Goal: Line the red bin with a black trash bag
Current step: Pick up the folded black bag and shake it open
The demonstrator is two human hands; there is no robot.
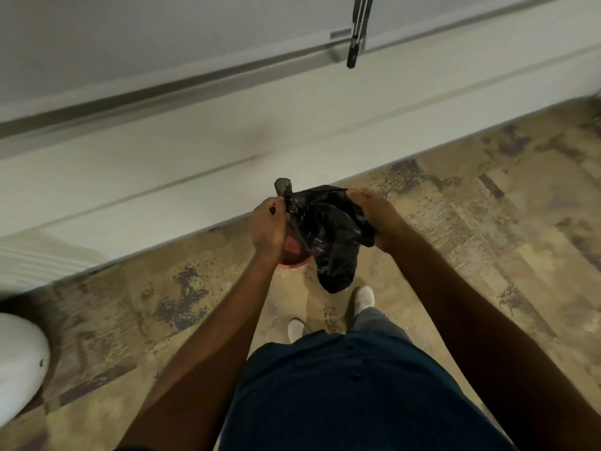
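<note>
Both hands pinch the black bag (328,229) — left hand (268,227) and right hand (377,216) at opposite top edges. Bag hangs crumpled; red bin (292,252) sits directly below, nearer the left hand — mostly hidden.

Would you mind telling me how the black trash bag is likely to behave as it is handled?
Probably floppy: the black trash bag hangs crumpled between the left hand and right hand. Likely light, since its tail dangles freely. Its glossy film may be slippery.

The crumpled black plastic trash bag (328,232) looked thin and glossy. The round red bin (291,252) appeared smooth plastic. The mottled tan floor (471,222) looked matt.
</note>
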